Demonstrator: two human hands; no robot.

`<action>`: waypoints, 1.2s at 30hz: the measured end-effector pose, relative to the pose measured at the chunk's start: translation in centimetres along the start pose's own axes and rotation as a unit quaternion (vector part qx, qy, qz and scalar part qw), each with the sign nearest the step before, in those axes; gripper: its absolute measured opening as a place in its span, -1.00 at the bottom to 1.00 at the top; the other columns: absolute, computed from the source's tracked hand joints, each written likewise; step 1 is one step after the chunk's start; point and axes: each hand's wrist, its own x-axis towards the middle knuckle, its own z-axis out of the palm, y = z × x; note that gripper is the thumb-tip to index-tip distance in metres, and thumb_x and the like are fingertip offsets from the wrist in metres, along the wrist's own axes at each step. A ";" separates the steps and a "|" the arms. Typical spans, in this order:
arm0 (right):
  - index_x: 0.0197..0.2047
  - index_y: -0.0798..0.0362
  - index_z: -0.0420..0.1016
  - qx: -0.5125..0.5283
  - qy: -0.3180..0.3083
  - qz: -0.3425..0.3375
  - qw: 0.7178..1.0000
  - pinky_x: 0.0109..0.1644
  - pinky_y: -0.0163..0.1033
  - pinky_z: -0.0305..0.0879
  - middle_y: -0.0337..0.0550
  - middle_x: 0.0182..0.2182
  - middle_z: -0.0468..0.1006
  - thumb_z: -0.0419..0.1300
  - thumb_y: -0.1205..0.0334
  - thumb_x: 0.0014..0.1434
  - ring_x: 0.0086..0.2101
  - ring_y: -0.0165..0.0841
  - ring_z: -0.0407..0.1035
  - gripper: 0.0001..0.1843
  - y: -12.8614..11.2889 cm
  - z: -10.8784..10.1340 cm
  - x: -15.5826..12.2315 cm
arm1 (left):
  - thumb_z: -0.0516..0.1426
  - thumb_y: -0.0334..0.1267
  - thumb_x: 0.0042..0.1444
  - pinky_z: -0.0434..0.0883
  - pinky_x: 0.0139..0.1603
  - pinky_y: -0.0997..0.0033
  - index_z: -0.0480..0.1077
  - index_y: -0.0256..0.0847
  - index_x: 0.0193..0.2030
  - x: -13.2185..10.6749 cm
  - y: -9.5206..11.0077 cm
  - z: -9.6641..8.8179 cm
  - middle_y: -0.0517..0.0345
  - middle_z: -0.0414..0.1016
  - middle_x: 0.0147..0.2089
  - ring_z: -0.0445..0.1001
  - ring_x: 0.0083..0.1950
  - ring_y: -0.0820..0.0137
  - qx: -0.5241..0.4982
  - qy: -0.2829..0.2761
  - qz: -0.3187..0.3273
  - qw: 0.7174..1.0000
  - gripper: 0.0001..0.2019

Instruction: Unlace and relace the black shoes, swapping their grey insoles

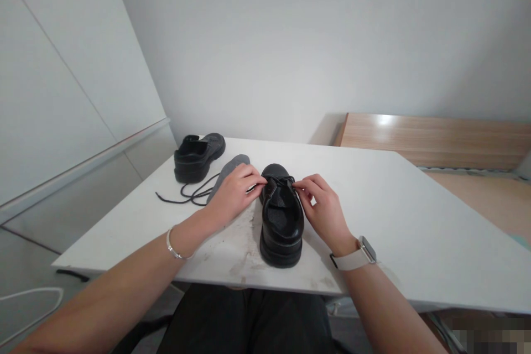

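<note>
A black lace-up shoe (282, 232) stands on the white table in front of me, its heel towards me and its toe pointing away. A black shoelace (282, 180) crosses over its tongue. At the left side of the lacing, my left hand (238, 185) pinches the lace between thumb and fingertips. My right hand (321, 202) does the same on the right side, with thumb and forefinger closed at the lace. Just beyond my left hand lies a grey insole (236, 163), partly covered by that hand.
A second black shoe (197, 157) stands at the table's back left, with a loose black lace (193, 196) beside it. Brownish smudges mark the white table (394, 221) near its front edge. A wooden board (435, 141) rises behind right; a white cabinet (74, 72) stands left.
</note>
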 end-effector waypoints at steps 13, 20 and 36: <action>-0.18 0.04 0.51 0.003 0.002 -0.004 1.000 -0.28 -0.22 0.32 -0.11 -0.28 0.46 0.08 0.38 0.31 -0.37 -0.35 0.34 -0.82 0.0 0.0 0.0 | 0.16 -0.38 0.26 0.45 -0.13 0.30 0.54 -0.21 -0.20 -0.1 -0.3 0.2 0.08 0.51 -0.23 0.47 -0.16 0.32 -0.003 0.007 -0.036 0.999 -0.90; -0.17 0.04 0.52 0.008 -0.001 0.004 1.000 -0.30 -0.24 0.30 -0.13 -0.28 0.45 0.09 0.41 0.29 -0.38 -0.38 0.33 -0.81 0.1 0.0 -0.1 | 0.17 -0.40 0.24 0.43 -0.14 0.31 0.54 -0.21 -0.21 -0.1 0.3 -0.2 0.10 0.51 -0.24 0.47 -0.17 0.33 -0.040 0.000 -0.050 0.998 -0.90; -0.11 0.07 0.55 0.001 -0.006 -0.003 1.000 -0.11 -0.19 0.37 -0.07 -0.20 0.55 0.07 0.38 0.34 -0.22 -0.30 0.45 -0.79 -1.2 -0.4 0.3 | 0.04 -0.39 0.35 0.48 -0.12 0.35 0.50 -0.23 -0.11 0.0 1.3 -0.1 0.08 0.62 -0.18 0.57 -0.16 0.34 0.010 -0.004 0.000 1.000 -0.81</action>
